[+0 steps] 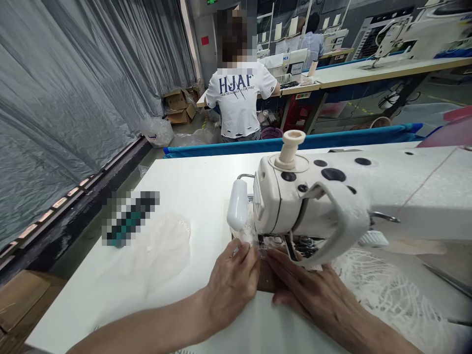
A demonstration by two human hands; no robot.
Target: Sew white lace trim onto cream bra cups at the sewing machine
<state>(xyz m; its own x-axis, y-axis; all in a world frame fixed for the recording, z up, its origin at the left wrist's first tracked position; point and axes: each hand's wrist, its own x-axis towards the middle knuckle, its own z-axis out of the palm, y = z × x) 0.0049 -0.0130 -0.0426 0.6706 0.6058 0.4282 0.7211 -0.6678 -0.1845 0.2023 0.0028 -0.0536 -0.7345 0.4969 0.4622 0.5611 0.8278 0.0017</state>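
Note:
A white sewing machine stands on the white table, its head over the spot where both hands work. My left hand is closed in a pinch at the left of the needle area, on a piece of white lace fabric. My right hand lies with its fingers stretched out and close together, fingertips by the presser foot. Between the hands shows a brown plate. The needle and most of the lace are hidden by the machine head and fingers.
A sheer whitish fabric piece and a pixelated dark object lie on the table at left. White lace strips are heaped at right. A white lamp hangs beside the machine head. Ahead, a person sits at another machine.

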